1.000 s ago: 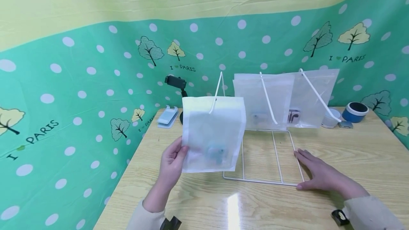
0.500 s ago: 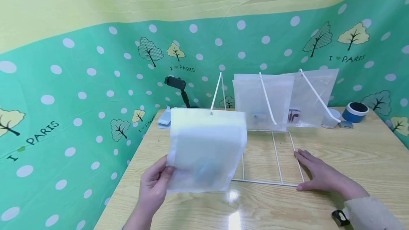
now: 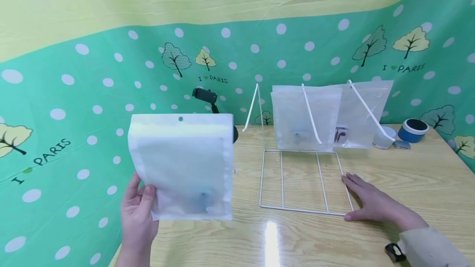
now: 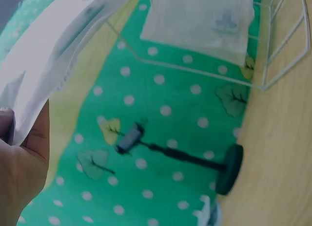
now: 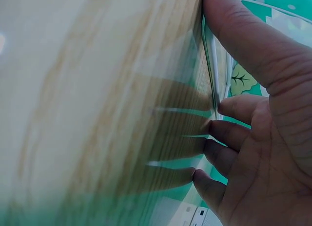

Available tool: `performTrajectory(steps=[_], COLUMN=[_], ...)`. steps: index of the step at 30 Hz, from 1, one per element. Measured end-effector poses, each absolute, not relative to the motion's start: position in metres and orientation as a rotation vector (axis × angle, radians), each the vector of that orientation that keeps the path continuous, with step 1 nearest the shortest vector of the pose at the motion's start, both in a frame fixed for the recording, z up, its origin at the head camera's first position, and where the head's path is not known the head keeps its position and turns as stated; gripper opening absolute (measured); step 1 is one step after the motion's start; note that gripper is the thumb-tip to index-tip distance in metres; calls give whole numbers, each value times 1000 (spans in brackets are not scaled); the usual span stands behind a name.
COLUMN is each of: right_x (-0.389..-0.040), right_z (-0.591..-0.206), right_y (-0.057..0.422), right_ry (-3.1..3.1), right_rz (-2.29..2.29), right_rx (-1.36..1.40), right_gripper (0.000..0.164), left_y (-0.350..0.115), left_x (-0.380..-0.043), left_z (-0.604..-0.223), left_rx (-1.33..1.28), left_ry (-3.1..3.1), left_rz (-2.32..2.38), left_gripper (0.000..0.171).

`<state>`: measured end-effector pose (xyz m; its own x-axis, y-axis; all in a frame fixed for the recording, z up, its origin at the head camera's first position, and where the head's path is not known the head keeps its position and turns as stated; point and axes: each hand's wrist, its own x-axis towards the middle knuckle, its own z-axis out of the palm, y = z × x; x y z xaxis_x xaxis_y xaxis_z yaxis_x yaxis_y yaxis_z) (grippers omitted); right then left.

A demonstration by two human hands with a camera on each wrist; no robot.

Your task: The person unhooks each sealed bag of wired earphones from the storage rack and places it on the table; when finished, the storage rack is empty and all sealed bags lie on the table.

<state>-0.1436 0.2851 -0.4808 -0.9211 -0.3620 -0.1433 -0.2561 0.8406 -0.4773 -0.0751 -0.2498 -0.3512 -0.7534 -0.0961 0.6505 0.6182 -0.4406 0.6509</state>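
Note:
A white translucent zip bag (image 3: 182,160), with a hang hole at its top and a small blue-green thing inside, is held by my left hand (image 3: 138,213) at its lower left edge. The thumb lies on its front. In the left wrist view the bag (image 4: 48,46) looks thin and tilted. The left hook (image 3: 250,107) of the white wire rack (image 3: 304,211) is bare. Two similar bags hang from the rack, a middle bag (image 3: 308,114) and a right bag (image 3: 365,112). My right hand (image 3: 371,203) rests on the table, its fingers and thumb touching the rack's right base wire.
A black phone stand (image 3: 205,95) stands behind the held bag, partly hidden. At the back right are a blue tub (image 3: 411,131), a clear cup (image 3: 384,137) and a small grey item (image 3: 401,145). A patterned green cloth (image 3: 297,61) hangs behind the wooden table (image 3: 208,246).
My left hand has drawn the bag off the left hook, first down and toward me, then across to the left. The right hand and the rack have stayed put.

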Motion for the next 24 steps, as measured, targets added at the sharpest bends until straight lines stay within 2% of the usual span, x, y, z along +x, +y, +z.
performTrajectory(steps=[6, 13, 24], right_x=[-145, -146, -144], right_z=[-482, -481, -480], right_y=[287, 287, 285], right_ry=[2800, 2802, 2806], right_rz=[-665, -677, -681], right_rx=[-493, -500, -516], right_gripper=[122, 121, 120], left_y=[-266, -262, -235], left_x=[-95, -127, -163], left_z=[-376, -424, -470], left_rx=[-311, 213, 424], left_ry=[-1478, -2013, -2360], left_rz=[-2221, -2122, -2086], left_gripper=[47, 49, 47])
